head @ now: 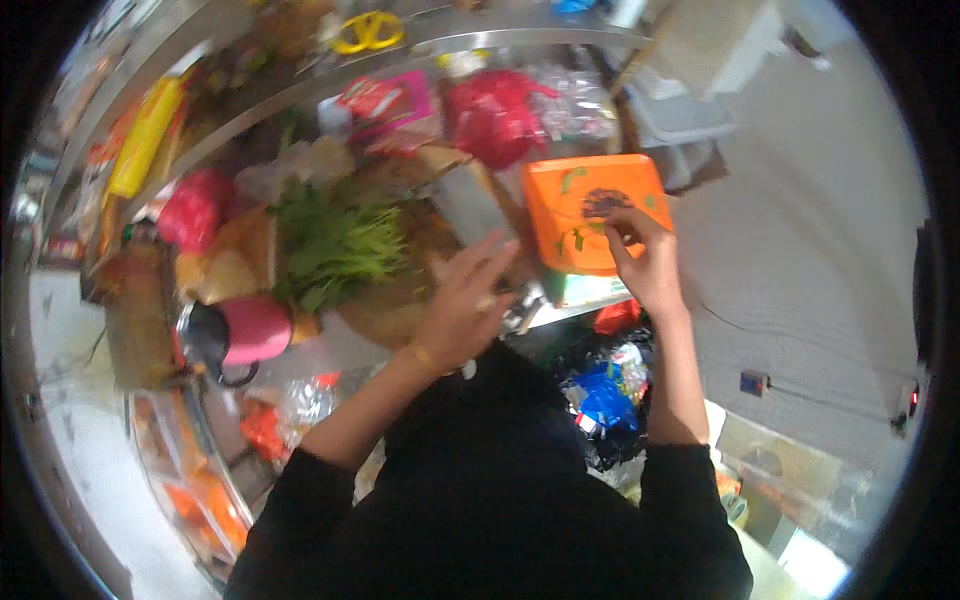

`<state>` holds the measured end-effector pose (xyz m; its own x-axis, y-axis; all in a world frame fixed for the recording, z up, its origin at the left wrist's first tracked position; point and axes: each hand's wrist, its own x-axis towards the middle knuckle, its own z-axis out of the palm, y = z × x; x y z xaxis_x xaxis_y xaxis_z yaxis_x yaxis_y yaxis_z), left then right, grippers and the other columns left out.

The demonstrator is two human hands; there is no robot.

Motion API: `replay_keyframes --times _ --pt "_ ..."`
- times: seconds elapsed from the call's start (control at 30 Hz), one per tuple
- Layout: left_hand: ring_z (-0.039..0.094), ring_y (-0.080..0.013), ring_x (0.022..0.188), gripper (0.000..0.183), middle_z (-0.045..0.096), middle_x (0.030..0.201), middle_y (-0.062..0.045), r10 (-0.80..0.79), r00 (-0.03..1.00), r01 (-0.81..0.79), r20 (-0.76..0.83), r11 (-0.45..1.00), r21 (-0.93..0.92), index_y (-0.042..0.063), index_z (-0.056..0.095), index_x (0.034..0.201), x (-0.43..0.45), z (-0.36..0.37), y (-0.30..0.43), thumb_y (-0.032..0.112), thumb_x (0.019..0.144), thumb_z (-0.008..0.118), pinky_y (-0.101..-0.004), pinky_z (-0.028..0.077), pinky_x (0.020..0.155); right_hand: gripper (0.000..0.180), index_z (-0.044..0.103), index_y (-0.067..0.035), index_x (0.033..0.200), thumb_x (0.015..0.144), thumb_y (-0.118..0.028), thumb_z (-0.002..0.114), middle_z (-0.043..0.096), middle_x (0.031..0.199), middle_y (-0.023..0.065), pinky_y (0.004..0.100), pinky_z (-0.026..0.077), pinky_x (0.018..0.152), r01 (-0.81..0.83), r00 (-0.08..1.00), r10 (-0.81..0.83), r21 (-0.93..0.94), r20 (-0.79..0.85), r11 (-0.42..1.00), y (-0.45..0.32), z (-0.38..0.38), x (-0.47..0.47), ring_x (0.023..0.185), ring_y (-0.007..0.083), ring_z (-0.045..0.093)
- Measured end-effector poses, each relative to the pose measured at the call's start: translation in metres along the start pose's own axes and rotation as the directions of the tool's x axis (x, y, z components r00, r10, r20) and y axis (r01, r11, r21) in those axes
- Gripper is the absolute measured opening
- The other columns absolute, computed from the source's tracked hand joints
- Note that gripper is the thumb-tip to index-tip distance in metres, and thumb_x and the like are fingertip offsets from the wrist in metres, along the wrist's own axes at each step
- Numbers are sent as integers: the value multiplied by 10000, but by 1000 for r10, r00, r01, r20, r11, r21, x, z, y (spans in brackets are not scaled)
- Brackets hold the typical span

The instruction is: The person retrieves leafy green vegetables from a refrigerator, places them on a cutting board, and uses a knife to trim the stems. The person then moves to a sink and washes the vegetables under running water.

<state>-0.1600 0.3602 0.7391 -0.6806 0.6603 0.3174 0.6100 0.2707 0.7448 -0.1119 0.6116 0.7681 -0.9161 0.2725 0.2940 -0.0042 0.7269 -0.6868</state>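
Note:
My left hand (469,300) is blurred, its fingers apart and nothing visible in them, over the near right edge of a round wooden chopping board (382,319). Just beyond the fingertips lies the wide metal blade of what looks like a cleaver (472,202). A bunch of leafy greens (341,244) rests on the board's left side. My right hand (649,259) hovers over an orange plastic basket (551,187) with thumb and forefinger close together; whether they pinch a scrap is unclear. Green scraps (577,240) and a dark clump (606,202) are in the basket.
A pink jug (255,330) with a dark lid stands at the counter's left. Red plastic bags (495,116) lie at the back, under a metal shelf (525,37) holding yellow-handled scissors (367,32). Below the basket, a black bin bag (600,442) holds rubbish.

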Motion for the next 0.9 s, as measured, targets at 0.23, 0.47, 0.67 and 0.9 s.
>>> replay_keyframes --times 0.23,0.47,0.67,0.9 --pt "569 -316 1045 412 584 1153 -164 -120 992 114 -43 986 -118 21 517 1222 -30 4 -18 103 830 614 -397 422 923 168 626 -7 946 782 21 641 633 819 70 240 479 617 -242 884 36 392 465 887 -66 71 -24 707 109 603" --pt "617 -271 781 166 644 915 -120 -370 927 369 -66 929 -28 77 669 965 -98 19 -119 123 808 639 -347 491 686 342 548 -4 1037 744 -112 687 551 1042 203 376 503 691 -61 970 60 -1 234 998 52 200 -79 875 301 585" --pt "593 -292 751 197 619 865 -122 -380 925 378 4 922 83 79 674 978 -113 60 -190 122 788 644 -374 487 689 486 394 56 1085 713 -108 660 523 1005 281 486 473 770 -83 931 168 -259 326 962 58 227 -75 900 441 550" --pt "532 -344 964 401 565 989 -149 -332 943 331 -13 937 114 50 564 1126 -90 95 -194 85 739 663 -400 461 835 538 338 56 1129 696 -93 622 563 909 293 469 515 611 -193 927 273 -296 258 935 44 215 -52 744 445 605"
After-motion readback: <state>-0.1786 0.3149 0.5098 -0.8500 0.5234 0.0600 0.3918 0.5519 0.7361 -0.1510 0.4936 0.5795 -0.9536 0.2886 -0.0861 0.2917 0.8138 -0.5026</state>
